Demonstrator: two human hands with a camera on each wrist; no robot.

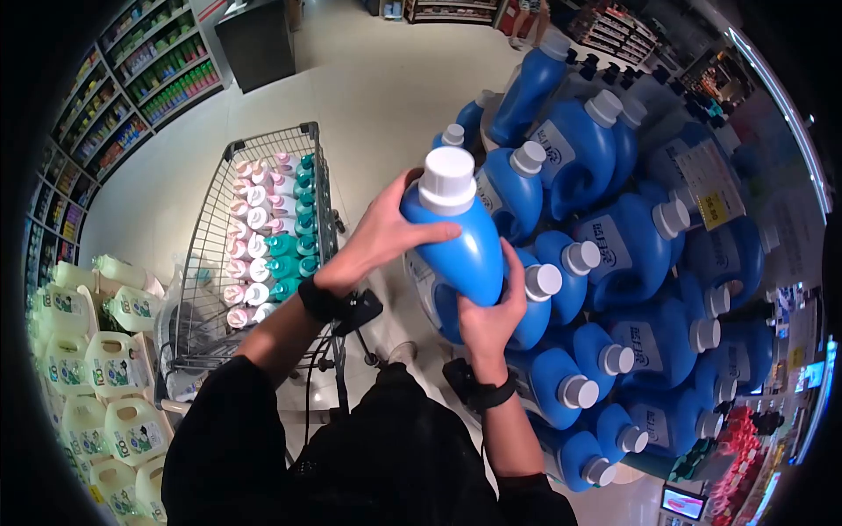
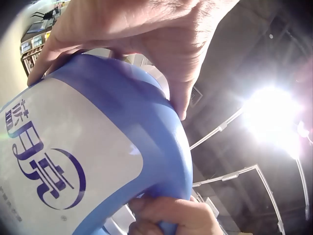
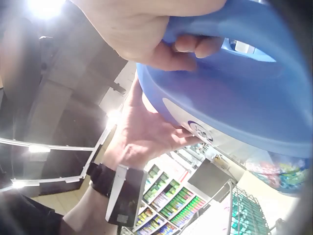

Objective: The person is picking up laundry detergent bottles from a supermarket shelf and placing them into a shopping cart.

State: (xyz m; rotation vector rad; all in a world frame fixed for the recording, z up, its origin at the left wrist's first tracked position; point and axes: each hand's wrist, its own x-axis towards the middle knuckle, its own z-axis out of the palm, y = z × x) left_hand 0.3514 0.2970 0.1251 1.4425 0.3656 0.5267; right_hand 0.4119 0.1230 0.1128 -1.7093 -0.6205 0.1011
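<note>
A large blue bottle (image 1: 469, 250) with a white cap (image 1: 448, 178) is held up in both hands in front of the body. The left hand (image 1: 392, 230) grips it around the shoulder just below the cap, thumb across the front. The right hand (image 1: 494, 314) has its fingers curled round the handle. In the left wrist view the white label (image 2: 63, 152) with dark characters faces the camera, the left hand (image 2: 132, 34) spread over the bottle's upper part. The right wrist view shows the right hand (image 3: 151, 34) on the handle (image 3: 220, 24).
Rows of similar blue bottles (image 1: 614, 237) stack at the right. A wire cart (image 1: 195, 254) with pink-white and teal bottles stands at the left. Pale jugs (image 1: 123, 359) fill the lower left. Shelves (image 1: 158, 66) and a dark counter (image 1: 256, 48) stand farther back. A person's legs (image 1: 526, 22) show at the top.
</note>
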